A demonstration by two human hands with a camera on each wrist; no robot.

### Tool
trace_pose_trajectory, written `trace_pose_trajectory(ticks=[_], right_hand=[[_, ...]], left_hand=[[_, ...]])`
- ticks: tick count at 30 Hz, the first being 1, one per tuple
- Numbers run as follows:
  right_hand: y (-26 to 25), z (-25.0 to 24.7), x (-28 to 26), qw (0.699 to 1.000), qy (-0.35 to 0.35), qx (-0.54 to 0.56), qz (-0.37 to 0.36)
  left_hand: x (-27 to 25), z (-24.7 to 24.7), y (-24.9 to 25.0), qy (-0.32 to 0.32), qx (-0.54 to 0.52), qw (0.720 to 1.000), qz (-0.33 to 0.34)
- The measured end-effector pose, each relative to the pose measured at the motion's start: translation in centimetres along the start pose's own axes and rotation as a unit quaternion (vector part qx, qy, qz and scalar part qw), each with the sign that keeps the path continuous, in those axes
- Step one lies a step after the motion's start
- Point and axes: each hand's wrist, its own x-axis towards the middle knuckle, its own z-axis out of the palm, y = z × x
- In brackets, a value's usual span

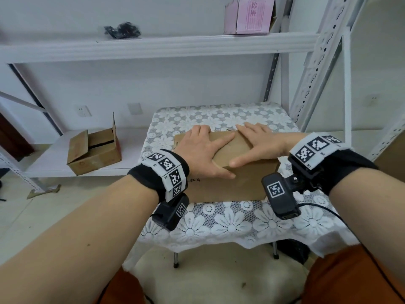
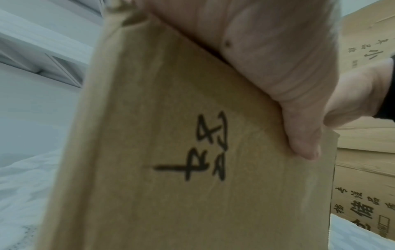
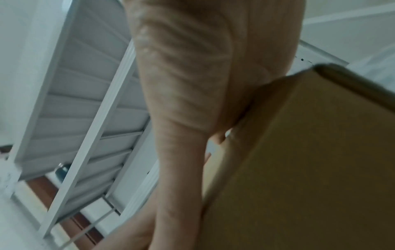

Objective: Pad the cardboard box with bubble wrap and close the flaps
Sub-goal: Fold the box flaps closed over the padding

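Your left hand (image 1: pixel 200 150) is lying flat on top of the cardboard box (image 1: pixel 228 185), fingers spread and straight, with the thumb reaching down over the near top edge onto the front face. Your right hand (image 1: pixel 255 143) is pressing flat beside it on the same top, fingers spread, its thumb lying along the near edge and almost meeting the left thumb. The flaps (image 1: pixel 235 148) are lying folded down under both palms, so the box is sitting closed; no bubble wrap is showing.

The box is resting on the small table (image 1: pixel 232 224) covered with a white floral lace cloth, right in front of you. On the box's front face, just below your left thumb, black handwritten marks (image 2: pixel 205 148) are showing; the left wrist view is catching them large, but I cannot read them.

Left of the box, an opened brown carton (image 1: pixel 94 152) is sitting on the low shelf of the white rack (image 1: pixel 157 44). Above and behind the box, a pink box (image 1: pixel 252 15) with printed Chinese characters is standing on the upper shelf, and a black bundle (image 1: pixel 122 30) is lying further left there. In the left wrist view, beyond the box, stacked cartons (image 2: pixel 363 194) are showing printed Chinese text.
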Motion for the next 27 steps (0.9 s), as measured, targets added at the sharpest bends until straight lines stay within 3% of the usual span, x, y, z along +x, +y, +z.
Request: trace_pose_trajectory(ticks=[4, 9, 13, 16, 18, 21, 23, 25, 27], right_hand=[[-1.1, 0.3, 0.3, 0.993, 0.015, -0.12, 0.003], [-0.9, 0.2, 0.3, 0.992, 0.075, -0.097, -0.038], [-1.3, -3.0, 0.5, 0.988, 0.115, -0.044, -0.095], [-1.6, -5.3, 0.7, 0.986, 0.051, 0.064, -0.147], [-1.6, -6.0, 0.5, 0.979, -0.029, 0.134, -0.15], [-1.3, -6.2, 0.5, 0.971, -0.069, 0.174, -0.146], [-1.4, -6.1, 0.8, 0.971, -0.03, 0.177, -0.155], [-1.4, -5.9, 1.7, 0.979, 0.098, 0.077, -0.159], [-1.4, -5.7, 2.0, 0.968, 0.213, -0.024, -0.127]], left_hand=[[0.3, -0.3, 0.0, -0.036, 0.01, 0.999, -0.006], [0.0, -1.5, 0.2, -0.042, 0.003, 0.999, -0.01], [0.9, -4.9, -0.7, -0.03, -0.016, 0.999, -0.02], [1.8, -8.2, -1.5, -0.097, -0.121, 0.988, -0.025], [2.2, -9.6, -2.0, -0.181, -0.23, 0.956, -0.029], [2.5, -10.7, -2.2, -0.231, -0.262, 0.937, -0.029], [2.8, -10.5, -2.3, -0.18, -0.191, 0.965, -0.018], [3.4, -9.8, -2.4, -0.064, -0.011, 0.998, 0.0], [3.8, -8.6, -2.7, 0.034, 0.118, 0.992, -0.004]])
